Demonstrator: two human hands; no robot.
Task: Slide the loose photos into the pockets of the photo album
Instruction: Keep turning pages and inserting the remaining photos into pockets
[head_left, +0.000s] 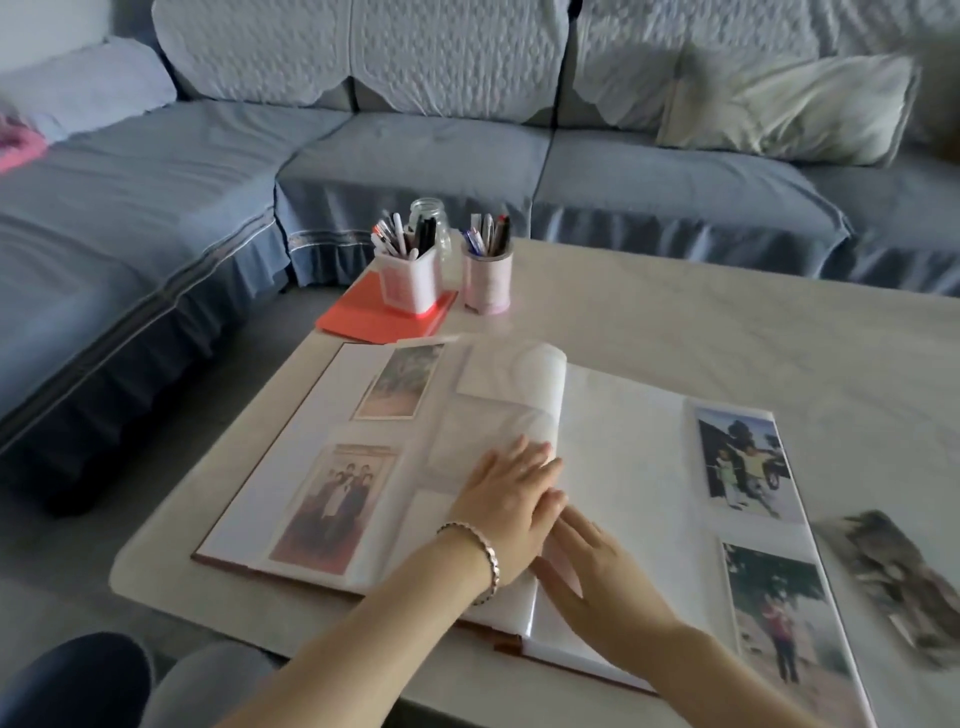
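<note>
Photo album (623, 467) lies open across the near part of the pale table (727, 322), close to its front edge, with filled pockets showing on both pages. One leaf (540, 384) stands in a soft arc over the spine, not yet flattened.

From where I stand, that arched leaf is the weak spot. If the pressure near the gutter lets go unevenly, it may spring over or take a crease, and the thin pocket film would probably wrinkle with it. The loose photos (893, 571) lie on the table just beside the album's right edge (they are blurred, so I cannot count them). A careless sweep of the forearm could push them toward the table's side. They look glossy and light, so I would expect them to slide readily.

Neither hand is grasping anything. The left hand (506, 501), with a bracelet (485, 558) at its wrist, lies flat with straight fingers on the left page right by the spine. The right hand (602, 577) is also spread flat, palm down on the right page beside the gutter. Its fingertips reach up to meet the left hand, and the two appear to touch.
</note>
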